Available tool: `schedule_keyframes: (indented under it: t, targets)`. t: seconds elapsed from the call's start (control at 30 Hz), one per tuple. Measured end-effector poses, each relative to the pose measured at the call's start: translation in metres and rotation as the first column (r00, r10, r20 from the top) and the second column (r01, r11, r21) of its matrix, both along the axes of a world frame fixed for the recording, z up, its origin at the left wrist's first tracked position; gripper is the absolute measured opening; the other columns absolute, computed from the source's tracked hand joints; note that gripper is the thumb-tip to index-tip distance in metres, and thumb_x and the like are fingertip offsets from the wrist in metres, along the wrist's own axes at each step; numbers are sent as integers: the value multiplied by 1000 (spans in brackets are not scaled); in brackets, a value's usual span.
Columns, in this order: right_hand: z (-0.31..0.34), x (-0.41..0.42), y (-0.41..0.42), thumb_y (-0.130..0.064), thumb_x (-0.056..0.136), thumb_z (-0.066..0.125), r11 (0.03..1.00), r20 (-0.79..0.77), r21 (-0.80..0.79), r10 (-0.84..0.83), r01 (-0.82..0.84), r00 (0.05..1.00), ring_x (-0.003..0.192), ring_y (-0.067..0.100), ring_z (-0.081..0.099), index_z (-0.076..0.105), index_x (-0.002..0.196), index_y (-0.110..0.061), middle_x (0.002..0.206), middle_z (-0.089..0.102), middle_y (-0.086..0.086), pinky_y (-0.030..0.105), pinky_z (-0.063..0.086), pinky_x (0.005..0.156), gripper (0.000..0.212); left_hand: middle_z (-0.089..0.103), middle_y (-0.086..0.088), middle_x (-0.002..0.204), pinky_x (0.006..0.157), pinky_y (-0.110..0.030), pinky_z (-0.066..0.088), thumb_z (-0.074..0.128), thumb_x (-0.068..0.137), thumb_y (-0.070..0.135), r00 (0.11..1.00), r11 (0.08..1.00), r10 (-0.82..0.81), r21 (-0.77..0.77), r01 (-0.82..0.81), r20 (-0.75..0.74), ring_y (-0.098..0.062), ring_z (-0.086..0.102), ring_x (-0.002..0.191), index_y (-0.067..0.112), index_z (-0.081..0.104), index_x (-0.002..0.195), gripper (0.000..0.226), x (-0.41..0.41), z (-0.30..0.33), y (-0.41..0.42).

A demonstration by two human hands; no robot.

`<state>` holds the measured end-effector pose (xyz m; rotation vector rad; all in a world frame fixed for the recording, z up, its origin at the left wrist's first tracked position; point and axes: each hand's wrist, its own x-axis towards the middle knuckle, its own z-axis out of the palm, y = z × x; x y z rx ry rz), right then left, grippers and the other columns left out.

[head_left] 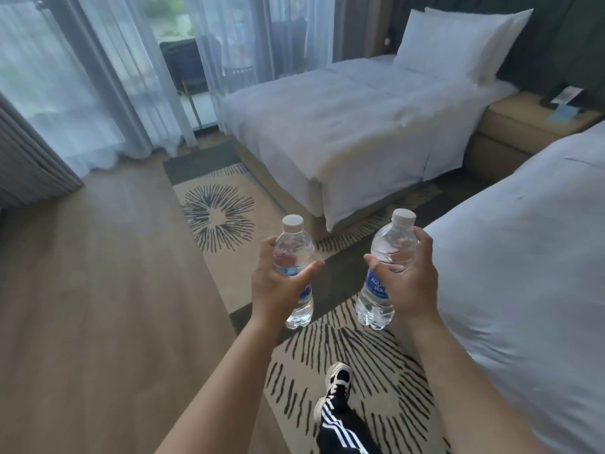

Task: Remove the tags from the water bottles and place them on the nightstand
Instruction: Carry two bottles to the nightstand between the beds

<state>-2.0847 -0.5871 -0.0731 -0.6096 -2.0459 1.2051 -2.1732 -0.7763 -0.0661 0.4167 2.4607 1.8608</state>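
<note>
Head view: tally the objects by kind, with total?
Water bottles: 2, one in the left hand at, one in the right hand at
Beds: 2
Pillows: 1
Nightstands: 1
Rugs: 1
Total: 7

Two bottles (296, 257) (upright); hotel beds (343, 126)

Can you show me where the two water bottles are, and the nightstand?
left bottle (293, 253): head view, clear upper body.
right bottle (395, 244): head view, clear shoulder.
nightstand (523, 121): head view, bare top surface.
</note>
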Motion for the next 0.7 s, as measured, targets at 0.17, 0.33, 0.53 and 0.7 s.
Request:
schedule_keyframes:
  t: [0.17,0.33,0.53,0.7]
  targets:
    - [-4,-109,78,-32,70,81,999,-53,-35,-36,34,998,99,9,56,35,128,-29,117,53,-9,2,41,71,74,66,0,107,88,-42,55,89,60,37,999,999,-38,-32,37,-27,-16,66,96,20,49,120,74,-114,3,85]
    - [13,-201,158,-30,70,81,992,-108,-32,-123,120,987,103,7,52,35,132,-23,121,48,-11,-5,37,71,78,66,5,106,88,-40,55,88,58,43,996,994,-89,-60,87,-22,-11,66,94,24,48,119,76,-214,18,168]
    - [16,-275,241,-37,69,80,973,-54,0,-231,231,971,108,7,50,35,134,-23,132,52,4,-7,35,72,81,64,9,106,89,-34,54,85,56,49,988,987,-156,-41,155,-18,-7,65,96,25,46,121,80,-308,24,259]
    - [3,-322,308,-37,68,80,937,-21,1,-350,350,936,109,8,48,34,135,-24,134,51,5,-10,32,69,82,62,19,100,80,-25,50,88,59,43,972,972,-233,-23,233,-6,5,62,91,32,45,113,70,-381,13,340]
